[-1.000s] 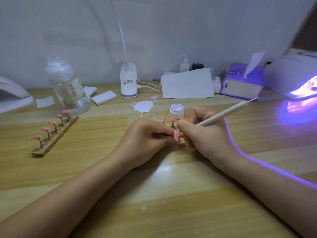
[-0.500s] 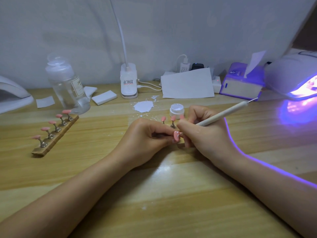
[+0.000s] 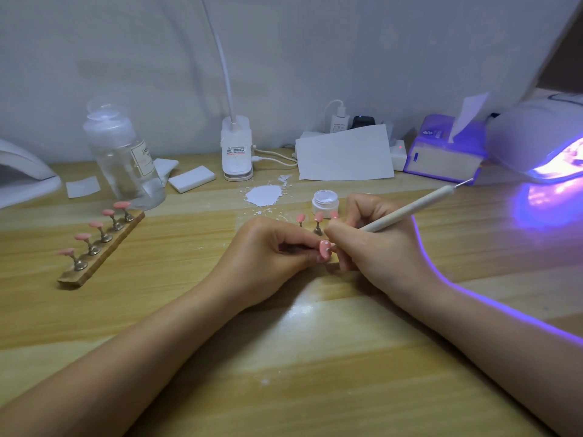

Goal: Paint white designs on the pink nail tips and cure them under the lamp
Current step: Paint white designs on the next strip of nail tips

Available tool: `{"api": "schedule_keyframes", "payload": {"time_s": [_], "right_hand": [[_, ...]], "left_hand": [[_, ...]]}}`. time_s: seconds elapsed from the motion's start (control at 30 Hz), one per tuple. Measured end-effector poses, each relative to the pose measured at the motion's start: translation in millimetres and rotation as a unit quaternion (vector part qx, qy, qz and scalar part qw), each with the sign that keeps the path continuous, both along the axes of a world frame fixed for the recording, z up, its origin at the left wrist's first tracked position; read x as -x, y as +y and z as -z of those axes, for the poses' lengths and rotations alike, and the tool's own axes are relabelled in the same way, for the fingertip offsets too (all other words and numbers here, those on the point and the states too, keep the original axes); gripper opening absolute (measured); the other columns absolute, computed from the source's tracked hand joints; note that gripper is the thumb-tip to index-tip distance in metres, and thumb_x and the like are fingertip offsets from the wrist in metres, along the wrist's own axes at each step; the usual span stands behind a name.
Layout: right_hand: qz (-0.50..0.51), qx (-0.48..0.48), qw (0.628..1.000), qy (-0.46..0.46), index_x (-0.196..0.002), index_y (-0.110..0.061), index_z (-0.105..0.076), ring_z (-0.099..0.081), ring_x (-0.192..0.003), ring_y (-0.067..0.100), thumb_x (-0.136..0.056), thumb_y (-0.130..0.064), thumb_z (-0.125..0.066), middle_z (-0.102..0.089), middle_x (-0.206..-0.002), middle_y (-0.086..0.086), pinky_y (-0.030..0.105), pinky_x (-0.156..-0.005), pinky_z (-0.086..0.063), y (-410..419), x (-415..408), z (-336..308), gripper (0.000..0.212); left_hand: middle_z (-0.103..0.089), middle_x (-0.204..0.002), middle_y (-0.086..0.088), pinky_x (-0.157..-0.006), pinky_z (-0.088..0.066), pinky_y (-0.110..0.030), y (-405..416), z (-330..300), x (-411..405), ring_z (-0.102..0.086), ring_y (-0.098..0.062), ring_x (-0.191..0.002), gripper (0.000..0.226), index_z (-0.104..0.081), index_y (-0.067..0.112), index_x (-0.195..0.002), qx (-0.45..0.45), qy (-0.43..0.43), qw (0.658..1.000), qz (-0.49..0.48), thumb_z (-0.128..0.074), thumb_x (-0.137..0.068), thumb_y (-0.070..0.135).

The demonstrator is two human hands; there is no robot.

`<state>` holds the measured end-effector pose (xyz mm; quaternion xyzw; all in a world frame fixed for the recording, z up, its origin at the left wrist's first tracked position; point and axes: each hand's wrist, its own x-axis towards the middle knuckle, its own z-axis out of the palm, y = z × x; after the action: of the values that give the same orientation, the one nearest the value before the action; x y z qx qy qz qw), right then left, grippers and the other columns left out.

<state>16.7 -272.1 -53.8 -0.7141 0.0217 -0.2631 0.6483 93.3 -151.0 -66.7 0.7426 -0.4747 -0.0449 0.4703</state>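
Item: pink nail tip [image 3: 325, 249], long axis running twelve-to-six, being pinched by left hand [image 3: 268, 260]; right hand [image 3: 375, 244], gripping dotting pen [image 3: 413, 210], is working from three o'clock, touching.

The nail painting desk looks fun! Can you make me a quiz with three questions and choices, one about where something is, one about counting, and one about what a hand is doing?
1. Where is the little white jar?
A. Just behind the two hands
B. On top of the tissue box
C. Beside the clear bottle

2. How many pink tips stand on the wooden holder at the left?
A. Two
B. Five
C. Eight

3. What is the right hand doing?
A. Lying flat on the desk
B. Gripping the dotting pen
C. Reaching into the lamp

Answers:
1. A, the jar sits on the desk right past the fingers.
2. B, five pink tips stand in a row on it.
3. B, its fingers curl round the pen, working at the pink nail tip that the left hand pinches.
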Motion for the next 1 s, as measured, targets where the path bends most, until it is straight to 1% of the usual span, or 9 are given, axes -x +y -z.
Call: {"api": "schedule_keyframes", "payload": {"time_s": [0.13, 0.23, 0.37, 0.47, 0.6, 0.73, 0.83, 0.9, 1.0], "right_hand": [[0.003, -0.002, 1.0, -0.002, -0.048, -0.007, -0.034, -0.038, -0.028, 0.002, -0.076, 0.011, -0.053, -0.045, -0.029, -0.005, 0.009, -0.037, -0.033, 0.1, 0.2, 0.8, 0.038], [-0.002, -0.009, 1.0, -0.006, -0.048, -0.007, -0.034, -0.039, -0.028, 0.002, -0.075, 0.013, -0.053, -0.044, -0.029, -0.004, 0.006, -0.04, -0.035, 0.0, 0.2, 1.0, 0.039], [0.0, -0.002, 1.0, -0.002, -0.048, -0.007, -0.033, -0.038, -0.028, 0.001, -0.076, 0.011, -0.053, -0.045, -0.03, -0.005, 0.01, -0.036, -0.031, -0.5, -0.1, 1.2, 0.039], [-0.001, -0.002, 1.0, -0.004, -0.049, -0.007, -0.034, -0.039, -0.028, 0.001, -0.077, 0.01, -0.054, -0.045, -0.03, -0.004, 0.009, -0.036, -0.032, -1.0, 0.1, 1.0, 0.038], [-0.003, -0.006, 1.0, -0.003, -0.05, -0.007, -0.034, -0.038, -0.028, 0.002, -0.077, 0.011, -0.053, -0.045, -0.03, -0.007, 0.01, -0.036, -0.031, -0.7, 0.2, 1.0, 0.038], [0.002, 0.003, 1.0, 0.0, -0.049, -0.007, -0.033, -0.037, -0.028, 0.001, -0.077, 0.011, -0.053, -0.044, -0.029, -0.005, 0.01, -0.036, -0.031, -0.2, -0.1, 0.2, 0.039], [0.011, -0.016, 1.0, -0.003, -0.048, -0.009, -0.033, -0.038, -0.027, 0.002, -0.076, 0.012, -0.051, -0.042, -0.029, -0.003, 0.01, -0.035, -0.03, -1.8, -0.2, 0.1, 0.04], [0.014, -0.025, 1.0, -0.006, -0.048, -0.011, -0.032, -0.038, -0.027, 0.002, -0.077, 0.011, -0.052, -0.04, -0.028, -0.003, 0.01, -0.036, -0.03, -2.4, -0.1, 0.0, 0.042], [0.004, -0.012, 1.0, -0.008, -0.047, -0.009, -0.032, -0.04, -0.027, 0.001, -0.078, 0.011, -0.052, -0.041, -0.028, -0.005, 0.01, -0.036, -0.032, -2.1, 0.5, 0.2, 0.041]], "left_hand": [[-0.072, -0.083, 0.001, -0.104, -0.03, -0.013, -0.1, 0.0, 0.1, -0.048, 0.02, -0.07, 0.011, -0.074, 0.007, -0.086, 0.003, 0.002, 1.0, -0.001, -0.07, -0.077, 0.004], [-0.072, -0.083, 0.003, -0.104, -0.031, -0.013, 0.0, -0.1, 0.3, -0.05, 0.019, -0.071, 0.011, -0.074, 0.007, -0.086, 0.003, 0.0, 1.0, 0.001, -0.07, -0.077, 0.004], [-0.072, -0.084, 0.001, -0.104, -0.031, -0.013, 0.3, -1.2, 0.1, -0.05, 0.018, -0.073, 0.011, -0.074, 0.007, -0.087, 0.002, 0.001, 1.0, 0.0, -0.069, -0.077, 0.005], [-0.071, -0.081, 0.005, -0.102, -0.033, -0.013, 0.6, -1.2, 0.8, -0.051, 0.018, -0.073, 0.011, -0.074, 0.01, -0.085, 0.002, -0.003, 1.0, -0.001, -0.07, -0.077, 0.006], [-0.073, -0.084, 0.0, -0.103, -0.031, -0.012, 0.3, -0.5, 0.3, -0.05, 0.017, -0.073, 0.011, -0.074, 0.008, -0.086, 0.003, 0.003, 1.0, 0.002, -0.069, -0.077, 0.006], [-0.073, -0.084, 0.001, -0.103, -0.031, -0.012, -0.1, 0.5, -0.3, -0.051, 0.017, -0.073, 0.011, -0.074, 0.008, -0.087, 0.001, 0.004, 1.0, 0.005, -0.069, -0.077, 0.006], [-0.073, -0.088, -0.001, -0.103, -0.029, -0.009, -0.7, 0.1, -0.1, -0.054, 0.011, -0.077, 0.013, -0.074, 0.006, -0.089, 0.006, 0.012, 1.0, 0.006, -0.069, -0.077, 0.005], [-0.072, -0.088, -0.001, -0.102, -0.029, -0.009, -0.7, -0.1, -0.3, -0.053, 0.007, -0.078, 0.014, -0.073, 0.005, -0.09, 0.009, 0.02, 1.0, 0.006, -0.069, -0.077, 0.005], [-0.071, -0.089, 0.001, -0.1, -0.029, -0.006, -0.5, -0.5, 0.4, -0.05, 0.015, -0.079, 0.014, -0.073, 0.006, -0.09, 0.013, 0.037, 0.999, 0.009, -0.069, -0.077, 0.005]]}}
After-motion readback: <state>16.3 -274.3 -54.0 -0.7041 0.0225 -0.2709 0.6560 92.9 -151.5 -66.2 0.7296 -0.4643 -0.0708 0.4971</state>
